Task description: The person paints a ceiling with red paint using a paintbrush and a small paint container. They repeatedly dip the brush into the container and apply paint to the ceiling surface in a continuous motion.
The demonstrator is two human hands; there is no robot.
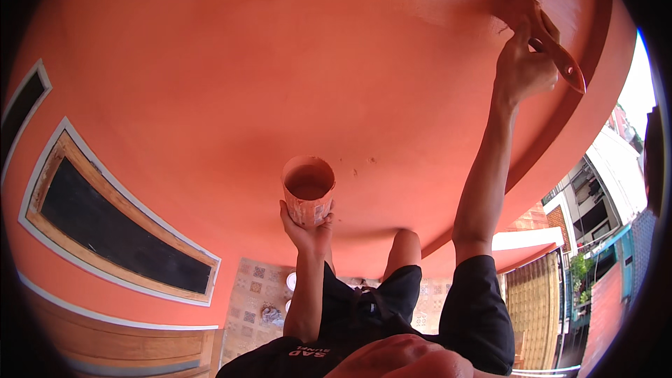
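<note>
My right hand [523, 66], raised high at the right, is closed round a paintbrush [560, 54]. The brush's head meets the orange wall [245, 84], and its handle slants down to the right, with a hole near the end. Wet-looking, shinier paint shows around the bristles. Lower and near the middle, my left hand [308, 236] grips a paint-smeared cup [309, 208] from beneath. Its open mouth faces up, with orange paint inside. The cup is in front of the wall, well apart from the brush.
A wood-framed window [122, 220] with dark panes and a white border is set in the wall at the left. Patterned floor tiles [241, 301] lie below, with a crumpled bag [271, 316] on them. A wall edge curves down the right side, with buildings beyond.
</note>
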